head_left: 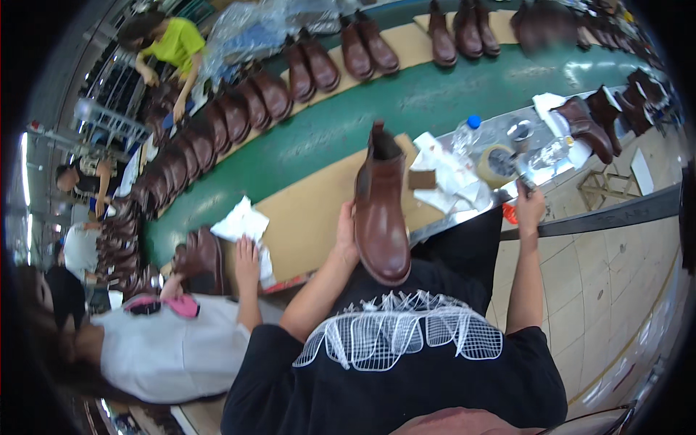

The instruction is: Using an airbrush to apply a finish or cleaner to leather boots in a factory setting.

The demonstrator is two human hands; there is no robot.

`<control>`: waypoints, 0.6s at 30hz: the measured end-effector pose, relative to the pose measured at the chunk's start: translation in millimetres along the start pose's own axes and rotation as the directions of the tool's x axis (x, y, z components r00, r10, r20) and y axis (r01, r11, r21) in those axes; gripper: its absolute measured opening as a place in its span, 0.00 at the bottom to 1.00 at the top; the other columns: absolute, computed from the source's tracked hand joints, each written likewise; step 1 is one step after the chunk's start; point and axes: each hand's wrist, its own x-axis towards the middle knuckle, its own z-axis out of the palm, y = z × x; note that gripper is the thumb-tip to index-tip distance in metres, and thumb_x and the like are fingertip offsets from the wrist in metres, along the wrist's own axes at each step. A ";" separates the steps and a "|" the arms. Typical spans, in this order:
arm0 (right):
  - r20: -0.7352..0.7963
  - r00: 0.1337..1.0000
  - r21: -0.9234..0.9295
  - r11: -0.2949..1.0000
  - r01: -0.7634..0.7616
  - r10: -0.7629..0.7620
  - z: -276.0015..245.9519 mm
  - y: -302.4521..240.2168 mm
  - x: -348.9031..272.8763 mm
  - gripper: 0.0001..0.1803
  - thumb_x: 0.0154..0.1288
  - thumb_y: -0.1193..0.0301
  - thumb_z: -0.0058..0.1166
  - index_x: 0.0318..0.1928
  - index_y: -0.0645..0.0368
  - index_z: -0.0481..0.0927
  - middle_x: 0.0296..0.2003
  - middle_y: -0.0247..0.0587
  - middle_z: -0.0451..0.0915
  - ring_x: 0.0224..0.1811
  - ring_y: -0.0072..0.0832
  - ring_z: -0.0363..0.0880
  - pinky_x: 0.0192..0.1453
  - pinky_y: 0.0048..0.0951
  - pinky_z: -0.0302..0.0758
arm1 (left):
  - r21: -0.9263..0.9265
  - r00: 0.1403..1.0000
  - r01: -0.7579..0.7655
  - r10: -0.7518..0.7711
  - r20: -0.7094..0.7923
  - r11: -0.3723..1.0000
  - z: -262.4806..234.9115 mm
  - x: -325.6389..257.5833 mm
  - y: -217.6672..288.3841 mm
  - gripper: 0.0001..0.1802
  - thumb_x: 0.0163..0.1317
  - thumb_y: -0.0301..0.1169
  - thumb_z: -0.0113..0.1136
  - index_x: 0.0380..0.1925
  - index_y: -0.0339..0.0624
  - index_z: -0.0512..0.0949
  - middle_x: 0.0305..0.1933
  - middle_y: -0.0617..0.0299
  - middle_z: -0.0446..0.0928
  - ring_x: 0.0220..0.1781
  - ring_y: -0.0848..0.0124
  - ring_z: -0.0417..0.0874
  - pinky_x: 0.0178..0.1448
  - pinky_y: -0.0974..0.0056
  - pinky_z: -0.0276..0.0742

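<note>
My left hand (348, 235) grips a brown leather ankle boot (382, 214) from its left side. The boot stands upright over the bench edge, toe toward me, pull tab at the top. My right hand (531, 209) is closed around a slim brush-like tool (523, 177), whose tip points toward a round, pale-rimmed container (497, 164). The tool's exact kind is too small to make out. Crumpled white paper (444, 174) and a small brown block (422, 179) lie between the boot and the container.
A clear bottle with a blue cap (473, 122) is by the container. Cardboard (304, 210) covers the near bench. Beyond runs a green conveyor (406, 90) lined with brown boots (312, 65). At my left, a co-worker in white (174, 344) handles a boot; others work farther back.
</note>
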 end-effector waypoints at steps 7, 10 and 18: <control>0.032 0.996 0.390 0.918 0.068 -0.088 -78.0 -114.6 11.4 0.05 0.67 0.76 0.62 0.41 0.65 0.81 0.31 0.33 0.81 0.30 0.15 0.76 0.34 0.23 0.73 | -0.104 0.996 -0.014 0.022 0.081 0.994 80.8 -25.9 17.1 0.30 0.74 0.53 0.43 0.62 0.41 0.73 0.59 0.52 0.79 0.55 0.57 0.84 0.64 0.49 0.78; 0.055 0.989 0.556 0.827 0.084 -0.138 -106.3 -151.7 8.6 0.10 0.68 0.78 0.61 0.48 0.66 0.79 0.37 0.32 0.81 0.35 0.14 0.77 0.38 0.20 0.74 | -0.053 0.979 0.043 -0.032 0.202 0.998 88.7 -34.3 20.1 0.28 0.74 0.51 0.43 0.61 0.43 0.72 0.56 0.53 0.81 0.52 0.58 0.85 0.61 0.50 0.81; 0.360 0.884 0.881 0.420 -0.217 -0.297 -92.2 -205.0 -22.4 0.21 0.77 0.67 0.46 0.58 0.75 0.73 0.63 0.54 0.70 0.63 0.35 0.74 0.65 0.37 0.72 | 0.037 0.964 -0.152 0.140 0.226 0.988 52.5 -11.0 16.7 0.26 0.72 0.48 0.44 0.53 0.36 0.75 0.46 0.49 0.82 0.42 0.58 0.87 0.48 0.56 0.86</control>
